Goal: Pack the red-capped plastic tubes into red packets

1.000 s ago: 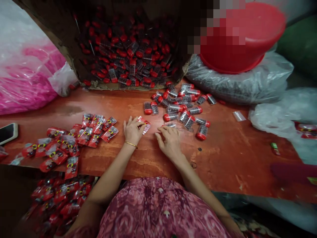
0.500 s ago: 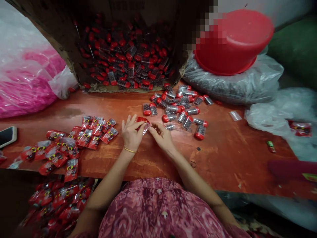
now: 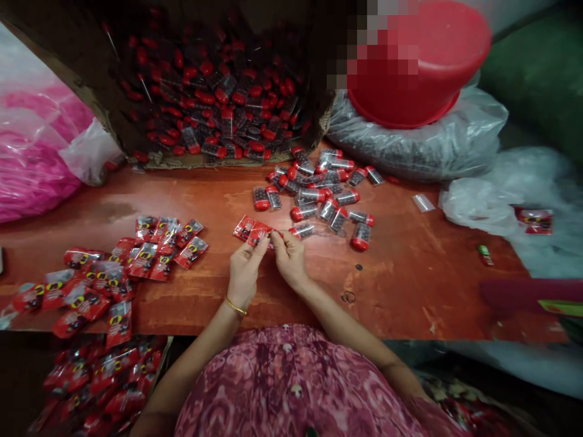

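Note:
My left hand [image 3: 243, 272] and my right hand [image 3: 288, 258] meet over the middle of the red wooden table [image 3: 410, 273]. Both pinch a small red printed packet [image 3: 253, 230] between fingertips, held just above the board. The left wrist wears a thin gold bangle. Just beyond my right hand lies a small clear vial with a red cap [image 3: 302, 230], the nearest one of a loose heap of such vials [image 3: 325, 193]. To the left, several filled red packets [image 3: 122, 261] are spread out on the table.
A cardboard box [image 3: 214, 97] full of red-capped vials lies open at the back. A red bucket [image 3: 419, 67] sits on a grey plastic bag [image 3: 428, 142]. Pink bags [image 3: 31, 158] stand at left, white bags [image 3: 514, 200] at right. More red packets [image 3: 100, 376] fill a box below the table edge.
My right hand left the table near the vials and joined my left at the red packet. Both hands drew nearer to me and lifted the packet slightly.

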{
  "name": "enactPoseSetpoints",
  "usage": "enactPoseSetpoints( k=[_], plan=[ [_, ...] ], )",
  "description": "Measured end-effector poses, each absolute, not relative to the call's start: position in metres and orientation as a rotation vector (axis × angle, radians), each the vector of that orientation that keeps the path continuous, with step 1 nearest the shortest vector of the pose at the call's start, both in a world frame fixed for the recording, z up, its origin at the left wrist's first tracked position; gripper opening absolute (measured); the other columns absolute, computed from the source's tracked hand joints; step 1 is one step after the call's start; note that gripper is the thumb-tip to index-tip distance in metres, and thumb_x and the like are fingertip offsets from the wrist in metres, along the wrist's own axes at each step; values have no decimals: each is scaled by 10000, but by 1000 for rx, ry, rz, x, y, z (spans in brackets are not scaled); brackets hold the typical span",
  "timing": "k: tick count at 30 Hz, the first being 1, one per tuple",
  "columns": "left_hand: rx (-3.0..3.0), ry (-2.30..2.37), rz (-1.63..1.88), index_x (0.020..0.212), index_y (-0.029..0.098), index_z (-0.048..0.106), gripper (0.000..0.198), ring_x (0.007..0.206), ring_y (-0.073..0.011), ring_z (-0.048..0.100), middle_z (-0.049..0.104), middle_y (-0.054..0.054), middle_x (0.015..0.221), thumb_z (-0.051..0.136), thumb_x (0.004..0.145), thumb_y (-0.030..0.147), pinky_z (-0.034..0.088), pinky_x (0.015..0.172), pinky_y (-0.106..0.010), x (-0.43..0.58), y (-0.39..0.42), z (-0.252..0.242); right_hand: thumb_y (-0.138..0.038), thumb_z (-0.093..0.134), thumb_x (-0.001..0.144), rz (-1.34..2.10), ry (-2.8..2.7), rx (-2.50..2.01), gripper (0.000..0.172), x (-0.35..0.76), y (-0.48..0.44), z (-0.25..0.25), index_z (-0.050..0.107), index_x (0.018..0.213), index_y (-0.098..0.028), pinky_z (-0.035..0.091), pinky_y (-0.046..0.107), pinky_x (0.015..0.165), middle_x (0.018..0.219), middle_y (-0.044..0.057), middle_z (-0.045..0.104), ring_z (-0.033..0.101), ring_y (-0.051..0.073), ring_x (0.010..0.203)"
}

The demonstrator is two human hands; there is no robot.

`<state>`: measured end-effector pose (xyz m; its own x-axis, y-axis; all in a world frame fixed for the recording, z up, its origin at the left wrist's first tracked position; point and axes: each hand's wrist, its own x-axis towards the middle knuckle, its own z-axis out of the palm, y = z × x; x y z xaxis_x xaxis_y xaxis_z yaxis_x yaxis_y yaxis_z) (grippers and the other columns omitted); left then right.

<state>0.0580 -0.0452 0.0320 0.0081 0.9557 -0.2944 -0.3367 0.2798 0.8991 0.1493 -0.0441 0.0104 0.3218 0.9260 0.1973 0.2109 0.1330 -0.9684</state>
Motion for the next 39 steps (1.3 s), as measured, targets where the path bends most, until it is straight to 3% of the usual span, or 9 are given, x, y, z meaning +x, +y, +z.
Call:
enactPoseSetpoints(
  k=[7,11,13,17,23,28,39],
  plan=[
    [464,1154,1190,642,130,667,396,612,-110,598,676,2,619,839,398,391,462,670,-245,51,-38,40,-383,390,891,845,-1314,-1364,344,146,-54,7,552,656,-191,381,238,536,583,-18,529,481,122,555],
    [465,1210,1149,642,134,644,398,549,-81,577,661,23,592,839,407,390,435,592,-205,42,-31,44,-321,320,926,515,-1612,-1461,331,197,-50,16,610,842,-185,431,310,763,829,54,651,569,182,812],
    [450,1205,1104,651,134,639,397,549,-78,580,663,19,600,835,424,393,428,580,-197,41,-28,44,-293,413,897,310,-1810,-1622,233,227,-45,16,614,921,-176,400,360,833,931,78,665,556,217,882],
    [370,1162,1006,681,138,644,432,538,-80,581,669,9,615,835,410,415,444,584,-208,45,-24,42,-317,521,856,178,-2050,-1799,277,261,-37,4,591,1077,-166,390,381,810,1039,113,647,533,253,897],
    [367,1190,997,682,138,644,452,542,-78,581,666,9,619,830,405,443,444,574,-201,49,-24,40,-363,541,839,381,-1902,-1708,205,248,-57,-1,603,858,-169,423,342,721,846,87,636,543,218,793],
    [421,1198,985,641,137,643,445,570,-90,595,672,1,633,837,375,438,442,589,-205,52,-25,44,-337,559,815,844,-1610,-1466,148,221,-85,24,591,841,-195,420,240,574,709,-1,599,524,129,626],
    [647,1148,993,628,112,677,331,569,-100,556,662,-13,608,803,503,391,452,634,-245,53,-30,41,-388,619,735,1143,-1215,-1362,210,204,-79,35,576,738,-183,305,198,417,540,-48,481,374,72,448]
  ],
)
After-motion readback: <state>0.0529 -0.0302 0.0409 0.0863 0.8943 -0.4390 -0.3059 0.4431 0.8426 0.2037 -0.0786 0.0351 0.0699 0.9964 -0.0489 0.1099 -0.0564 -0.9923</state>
